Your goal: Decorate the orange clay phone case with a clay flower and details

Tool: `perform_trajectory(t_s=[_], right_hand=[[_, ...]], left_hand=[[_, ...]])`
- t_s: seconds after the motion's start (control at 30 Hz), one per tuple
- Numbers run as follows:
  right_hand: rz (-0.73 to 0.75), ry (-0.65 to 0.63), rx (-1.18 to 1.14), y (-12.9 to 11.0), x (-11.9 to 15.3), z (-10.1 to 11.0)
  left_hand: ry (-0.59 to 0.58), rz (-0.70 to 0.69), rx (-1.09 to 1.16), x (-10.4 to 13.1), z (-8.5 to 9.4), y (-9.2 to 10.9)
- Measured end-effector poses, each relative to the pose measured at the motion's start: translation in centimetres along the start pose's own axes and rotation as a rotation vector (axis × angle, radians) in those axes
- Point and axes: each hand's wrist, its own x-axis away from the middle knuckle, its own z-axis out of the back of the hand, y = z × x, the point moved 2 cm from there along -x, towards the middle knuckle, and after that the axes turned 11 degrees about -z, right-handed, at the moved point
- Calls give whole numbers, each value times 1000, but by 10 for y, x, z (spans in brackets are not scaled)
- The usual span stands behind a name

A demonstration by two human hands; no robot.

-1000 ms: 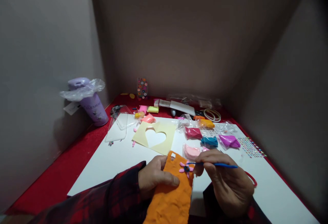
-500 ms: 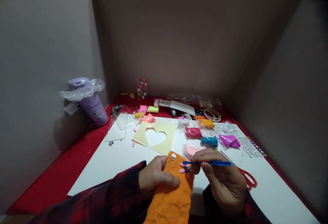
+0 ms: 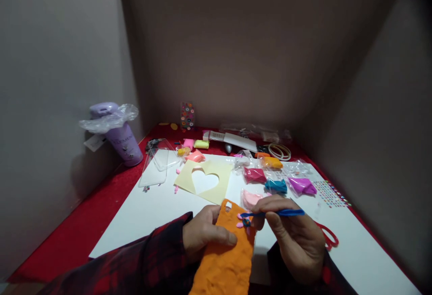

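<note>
An orange clay-covered phone case [image 3: 224, 259] is tilted up in front of me, with a camera cutout near its top. My left hand [image 3: 207, 234] grips its left edge, thumb pressed on the front. Near the case's upper right sits a flower [image 3: 245, 223] with pink petals and a dark blue middle. My right hand [image 3: 292, 236] pinches a blue modelling tool [image 3: 286, 213], held level, its tip over the flower's upper petals. Whether the tip touches the clay I cannot tell. Some right fingers are hidden behind the case's edge.
A white board [image 3: 135, 236] lies on red cloth [image 3: 57, 245]. Beyond my hands are clay packets [image 3: 254, 175], a paper heart stencil [image 3: 182, 182], clear cases [image 3: 153, 173] and a gem sheet [image 3: 330, 193]. Red scissors [image 3: 329, 236] lie right; a purple cup [image 3: 124, 144] stands left.
The tool's handle end has risen slightly in my right hand, while its tip stays near the flower. My left hand and the case hold still.
</note>
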Motion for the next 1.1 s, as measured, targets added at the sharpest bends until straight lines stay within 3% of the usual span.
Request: perform_trajectory(t_s=[0.37, 1.1], right_hand=[[-30, -27, -7, 0, 0, -1], [11, 35, 56, 2, -1, 2]], left_hand=[[-1, -11, 3, 0, -1, 1], [-21, -11, -16, 1, 0, 1]])
